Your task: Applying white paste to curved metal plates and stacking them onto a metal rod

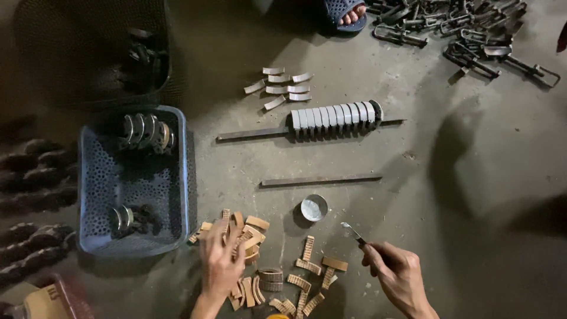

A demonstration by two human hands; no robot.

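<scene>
Reaching with loose, spread fingers, the left hand (221, 260) touches the pile of tan curved pads (245, 233) directly beneath it; the right hand (396, 272) grips a small blade (352, 232), its tip angled up-left toward the pile and the small tin (313, 208).

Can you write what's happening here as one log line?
left hand: on tan curved pads | right hand: holds small metal tool | round tin: between hands
</scene>
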